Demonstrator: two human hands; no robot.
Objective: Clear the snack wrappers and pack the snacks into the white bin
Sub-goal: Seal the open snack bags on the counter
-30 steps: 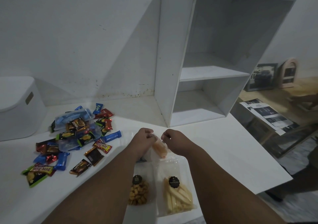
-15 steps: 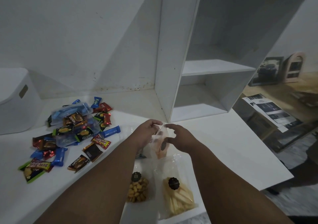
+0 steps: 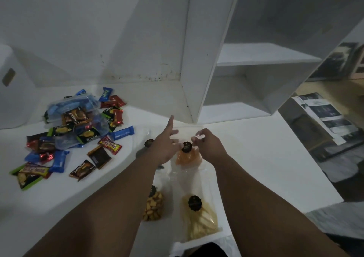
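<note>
While my right grip (image 3: 207,145) pinches the top of the clear plastic pouch of orange snack (image 3: 187,158), my left grip (image 3: 164,148) is released just beside it, fingers spread. The pouch's long axis points toward me. The white plastic bin (image 3: 13,99) stands far left on the white table (image 3: 256,158), beyond the colourful foil wrappers (image 3: 78,130).

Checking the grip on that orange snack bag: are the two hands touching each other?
Apart. In the head view the black sticker on the orange snack bag sits in the gap between left hand and right hand.
</note>
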